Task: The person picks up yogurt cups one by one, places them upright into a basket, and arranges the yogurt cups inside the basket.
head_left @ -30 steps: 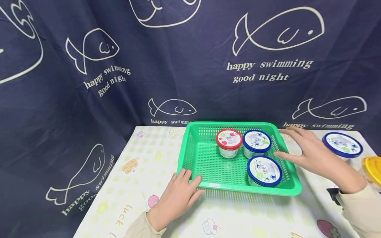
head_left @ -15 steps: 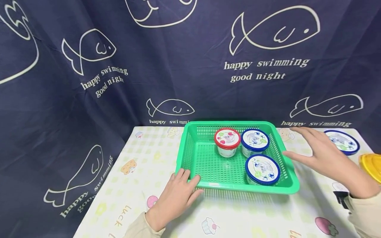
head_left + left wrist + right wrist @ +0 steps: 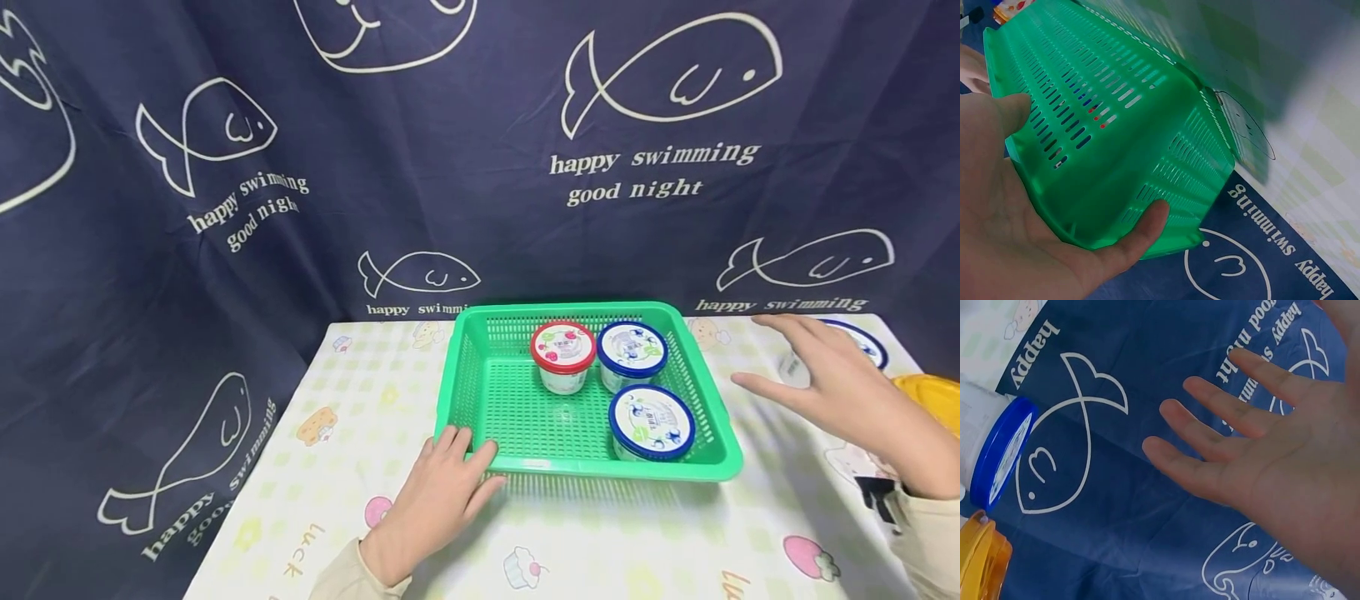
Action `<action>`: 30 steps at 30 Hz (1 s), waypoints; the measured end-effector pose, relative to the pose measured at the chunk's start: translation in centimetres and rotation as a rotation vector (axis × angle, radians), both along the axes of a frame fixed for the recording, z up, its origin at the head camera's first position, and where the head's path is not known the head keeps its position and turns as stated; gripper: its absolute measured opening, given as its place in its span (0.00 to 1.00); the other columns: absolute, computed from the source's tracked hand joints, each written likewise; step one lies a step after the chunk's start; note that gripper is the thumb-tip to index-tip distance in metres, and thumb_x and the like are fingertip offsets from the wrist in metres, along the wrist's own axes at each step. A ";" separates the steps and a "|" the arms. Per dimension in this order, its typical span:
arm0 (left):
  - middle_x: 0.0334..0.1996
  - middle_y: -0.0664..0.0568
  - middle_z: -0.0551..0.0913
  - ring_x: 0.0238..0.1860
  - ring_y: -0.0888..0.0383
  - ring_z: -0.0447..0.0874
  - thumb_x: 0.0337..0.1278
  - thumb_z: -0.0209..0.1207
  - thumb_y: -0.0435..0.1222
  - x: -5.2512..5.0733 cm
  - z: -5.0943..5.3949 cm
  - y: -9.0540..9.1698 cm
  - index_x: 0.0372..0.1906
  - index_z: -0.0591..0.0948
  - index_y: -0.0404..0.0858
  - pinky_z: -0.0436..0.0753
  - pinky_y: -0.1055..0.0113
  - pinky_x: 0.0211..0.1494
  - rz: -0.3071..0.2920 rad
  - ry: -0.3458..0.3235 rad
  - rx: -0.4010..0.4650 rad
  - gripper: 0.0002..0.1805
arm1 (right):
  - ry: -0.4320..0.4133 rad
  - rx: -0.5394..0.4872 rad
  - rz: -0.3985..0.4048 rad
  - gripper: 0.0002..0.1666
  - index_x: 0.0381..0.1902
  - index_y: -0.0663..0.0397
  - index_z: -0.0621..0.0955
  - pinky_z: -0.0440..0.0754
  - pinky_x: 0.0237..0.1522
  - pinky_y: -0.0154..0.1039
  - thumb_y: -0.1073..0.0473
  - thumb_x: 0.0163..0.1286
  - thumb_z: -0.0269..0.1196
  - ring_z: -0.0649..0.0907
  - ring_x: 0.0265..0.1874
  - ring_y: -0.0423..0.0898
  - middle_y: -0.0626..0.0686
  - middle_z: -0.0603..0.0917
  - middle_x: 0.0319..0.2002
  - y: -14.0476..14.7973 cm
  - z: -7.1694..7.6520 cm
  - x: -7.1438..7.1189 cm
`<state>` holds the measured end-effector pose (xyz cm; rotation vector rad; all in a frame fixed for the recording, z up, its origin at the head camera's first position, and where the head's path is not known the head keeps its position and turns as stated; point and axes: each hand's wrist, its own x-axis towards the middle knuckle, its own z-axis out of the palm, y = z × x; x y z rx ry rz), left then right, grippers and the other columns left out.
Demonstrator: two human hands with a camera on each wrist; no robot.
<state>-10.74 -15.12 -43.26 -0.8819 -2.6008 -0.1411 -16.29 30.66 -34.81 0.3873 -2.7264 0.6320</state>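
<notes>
My left hand (image 3: 435, 500) grips the near left corner of the green basket (image 3: 600, 469), fingertips over the rim. In the left wrist view, the hand (image 3: 1022, 212) lies against the outside of the basket (image 3: 1104, 162). Inside stand a red-lidded cup (image 3: 564, 348) and two blue-lidded cups (image 3: 632, 348), (image 3: 651, 422), toward the right. My right hand (image 3: 847, 383), fingers spread and holding nothing, is right of the basket and partly hides another blue-lidded cup (image 3: 795, 372). The right wrist view shows that cup (image 3: 1004, 453) apart from the spread hand (image 3: 1279, 456).
A yellow object (image 3: 930, 400) lies at the right edge, partly hidden by the right arm. The patterned tablecloth (image 3: 360, 392) extends left of the basket and in front of it. A dark blue curtain (image 3: 450, 200) hangs behind the table.
My right hand has moved right, away from the basket's right rim and in front of the outside cup. My left hand stays at the basket corner. The head view has shifted slightly.
</notes>
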 end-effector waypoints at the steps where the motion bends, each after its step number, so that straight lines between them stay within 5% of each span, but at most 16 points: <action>1: 0.32 0.53 0.67 0.37 0.54 0.65 0.65 0.59 0.54 0.0 0.0 0.0 0.43 0.73 0.48 0.64 0.64 0.33 0.001 0.002 -0.001 0.16 | 0.001 -0.002 0.000 0.47 0.67 0.62 0.68 0.57 0.58 0.74 0.48 0.55 0.75 0.65 0.59 0.75 0.72 0.71 0.61 0.1 0.0 0.0; 9: 0.33 0.53 0.69 0.37 0.53 0.65 0.66 0.59 0.55 0.2 0.0 0.1 0.45 0.74 0.48 0.64 0.63 0.34 0.000 -0.014 -0.001 0.16 | 0.004 0.002 -0.037 0.46 0.66 0.63 0.69 0.50 0.68 0.70 0.47 0.56 0.74 0.66 0.59 0.77 0.74 0.71 0.62 1.7 -0.1 0.6; 14: 0.34 0.52 0.70 0.38 0.53 0.66 0.65 0.60 0.54 0.2 -0.1 0.1 0.48 0.75 0.48 0.66 0.63 0.35 -0.003 -0.010 -0.001 0.17 | 0.036 -0.005 -0.070 0.44 0.64 0.62 0.71 0.56 0.61 0.73 0.49 0.55 0.75 0.66 0.57 0.77 0.75 0.71 0.60 2.8 0.1 0.8; 22: 0.35 0.52 0.70 0.39 0.52 0.66 0.67 0.57 0.55 0.0 0.0 -0.1 0.49 0.74 0.48 0.68 0.61 0.35 0.006 -0.015 -0.012 0.17 | -0.035 0.046 -0.235 0.48 0.68 0.59 0.66 0.55 0.49 0.78 0.41 0.59 0.71 0.60 0.57 0.83 0.78 0.64 0.63 4.3 0.4 1.2; 30: 0.35 0.52 0.70 0.38 0.51 0.67 0.65 0.59 0.54 0.1 0.1 0.0 0.50 0.75 0.48 0.68 0.61 0.35 0.002 -0.019 -0.003 0.17 | -0.021 0.132 -0.344 0.50 0.65 0.72 0.63 0.47 0.64 0.73 0.36 0.65 0.64 0.58 0.59 0.83 0.83 0.63 0.57 6.3 -0.1 1.4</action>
